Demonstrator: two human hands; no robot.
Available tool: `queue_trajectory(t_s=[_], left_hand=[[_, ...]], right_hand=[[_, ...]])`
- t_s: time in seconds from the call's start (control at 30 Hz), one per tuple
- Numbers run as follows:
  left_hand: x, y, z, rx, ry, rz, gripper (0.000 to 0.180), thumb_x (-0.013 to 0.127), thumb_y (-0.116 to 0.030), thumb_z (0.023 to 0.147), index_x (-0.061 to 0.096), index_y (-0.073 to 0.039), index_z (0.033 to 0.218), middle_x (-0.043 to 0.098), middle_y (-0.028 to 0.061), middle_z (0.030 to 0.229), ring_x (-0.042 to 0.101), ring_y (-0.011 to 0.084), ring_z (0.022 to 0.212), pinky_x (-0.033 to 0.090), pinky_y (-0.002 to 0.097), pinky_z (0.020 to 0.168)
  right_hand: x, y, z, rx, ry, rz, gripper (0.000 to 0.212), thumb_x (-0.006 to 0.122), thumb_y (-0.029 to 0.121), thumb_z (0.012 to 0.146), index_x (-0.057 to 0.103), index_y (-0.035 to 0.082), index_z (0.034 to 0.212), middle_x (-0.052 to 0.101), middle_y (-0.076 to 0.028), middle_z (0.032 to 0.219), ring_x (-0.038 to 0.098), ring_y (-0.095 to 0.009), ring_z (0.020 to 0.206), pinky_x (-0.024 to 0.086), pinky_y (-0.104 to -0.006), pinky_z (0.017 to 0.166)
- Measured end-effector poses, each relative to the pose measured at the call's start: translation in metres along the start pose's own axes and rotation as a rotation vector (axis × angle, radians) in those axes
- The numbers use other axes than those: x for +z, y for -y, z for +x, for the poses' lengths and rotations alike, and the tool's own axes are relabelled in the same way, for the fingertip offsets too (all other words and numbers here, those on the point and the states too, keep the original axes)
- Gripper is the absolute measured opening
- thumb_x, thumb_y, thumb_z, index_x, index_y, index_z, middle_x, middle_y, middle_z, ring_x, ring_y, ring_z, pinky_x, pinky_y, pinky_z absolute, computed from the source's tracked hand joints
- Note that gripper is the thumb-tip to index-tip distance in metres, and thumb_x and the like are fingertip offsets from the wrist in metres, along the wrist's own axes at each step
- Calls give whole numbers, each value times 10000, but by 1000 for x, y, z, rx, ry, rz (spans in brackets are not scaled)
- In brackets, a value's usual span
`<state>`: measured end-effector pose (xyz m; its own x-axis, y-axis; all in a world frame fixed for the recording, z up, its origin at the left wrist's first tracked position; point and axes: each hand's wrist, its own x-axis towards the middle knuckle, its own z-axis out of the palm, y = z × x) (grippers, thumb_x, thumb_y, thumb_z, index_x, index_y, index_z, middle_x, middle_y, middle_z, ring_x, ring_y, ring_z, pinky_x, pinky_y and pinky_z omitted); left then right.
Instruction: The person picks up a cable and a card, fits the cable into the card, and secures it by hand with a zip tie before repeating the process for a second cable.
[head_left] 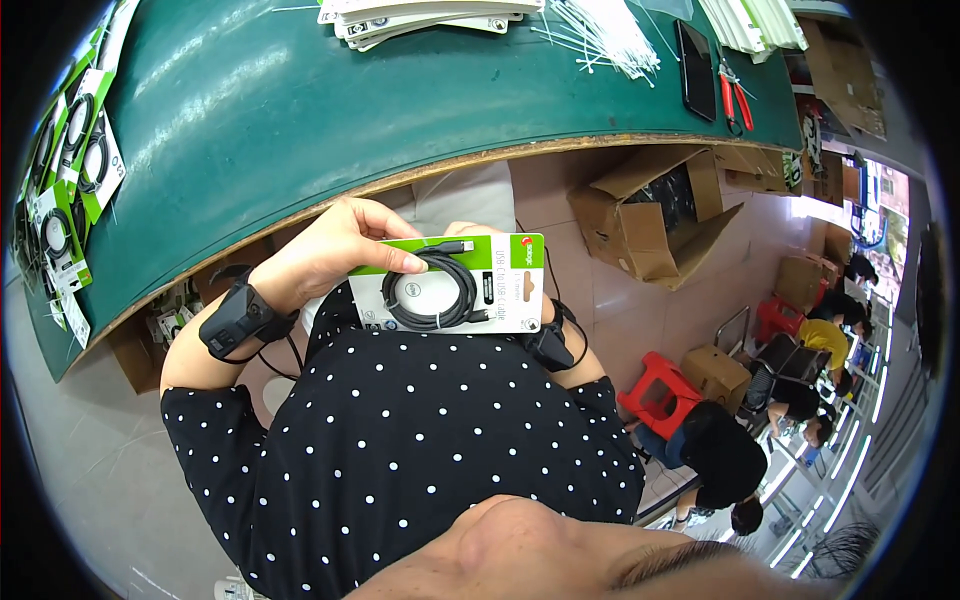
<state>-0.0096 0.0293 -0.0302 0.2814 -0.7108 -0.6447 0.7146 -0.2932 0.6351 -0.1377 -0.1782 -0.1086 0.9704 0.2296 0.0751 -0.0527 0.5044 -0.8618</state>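
Observation:
In front of my chest is a green-and-white backing card [515, 312] with a coiled black USB cable [463, 300] on its face. White ties bind the coil to the card, and one metal plug shows near the top edge. My left hand [345, 245] is closed on the card's upper left, thumb pressed on the front beside the coil. Most of my right hand [464, 229] is hidden behind the card; its curled knuckles show over the top edge, supporting it from the back.
The green-topped table [270, 110] carries carded cables [75, 180] at the left, stacked cards [425, 20], loose white cable ties [605, 40], a phone [696, 70] and red-handled cutters [735, 98]. An open carton [625, 235] and red stool [660, 392] stand right, with people beyond.

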Motion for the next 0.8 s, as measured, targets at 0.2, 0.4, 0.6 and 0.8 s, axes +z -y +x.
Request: queue_trajectory(t_s=[0.2, 0.4, 0.6, 0.8], left_hand=[[1, 7, 1, -9, 11, -32, 197, 787, 20, 757, 708, 7, 937, 721, 80, 896, 681, 130, 811, 540, 251, 780], [2, 8, -2, 15, -34, -54, 188, 789, 15, 760, 712, 6, 931, 721, 78, 887, 681, 129, 808, 540, 251, 779], [-1, 12, 5, -1, -23, -56, 179, 789, 14, 760, 720, 2, 924, 721, 79, 884, 678, 129, 805, 538, 249, 774], [2, 13, 1, 16, -11, -29, 169, 792, 14, 755, 727, 2, 911, 722, 76, 888, 675, 127, 807, 532, 252, 778]], right_hand=[[-2, 1, -3, -100, 61, -48, 492, 616, 376, 938, 568, -45, 1187, 590, -141, 1055, 592, -168, 895, 506, -268, 739], [28, 22, -16, 399, -307, 463, 302, 648, 192, 927, 549, 57, 1178, 598, -61, 1074, 575, -113, 890, 481, -221, 722], [20, 17, -17, 416, -392, 529, 354, 637, 185, 935, 546, 38, 1244, 605, -85, 1172, 607, -129, 957, 511, -256, 757], [-7, 7, 3, -24, 99, -248, 309, 609, 209, 955, 624, -39, 1138, 632, -110, 1102, 627, -160, 929, 511, -272, 776]])
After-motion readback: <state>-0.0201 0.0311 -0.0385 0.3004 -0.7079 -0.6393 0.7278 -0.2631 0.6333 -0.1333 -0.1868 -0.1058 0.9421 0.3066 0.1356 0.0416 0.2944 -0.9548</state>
